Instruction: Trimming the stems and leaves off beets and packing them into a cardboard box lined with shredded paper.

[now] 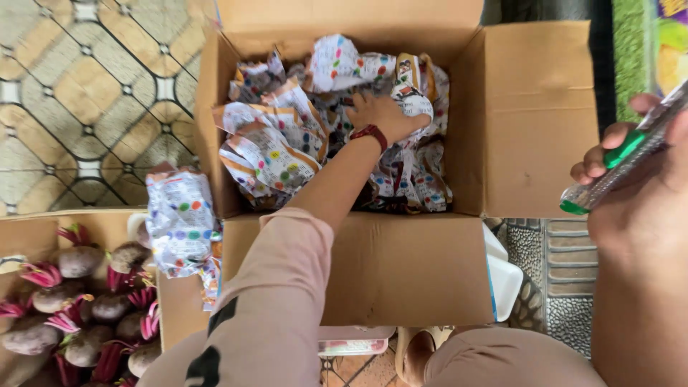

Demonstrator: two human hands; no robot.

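Crumpled white snack packets with coloured dots (269, 154) fill the open brown cardboard box (534, 115) at upper centre, where we see the left hand (383, 115) pressing spread fingers among them, while the right hand (638, 193) at right pinches a clear green-tipped pen (627, 147).

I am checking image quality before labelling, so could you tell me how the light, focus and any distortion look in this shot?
Head view: soft, even light; the cardboard box and crumpled wrappers are sharp, with slight glare on the wrappers; the right hand and its clear green-trimmed tool are close and slightly soft; the left hand is in focus; little visible distortion.
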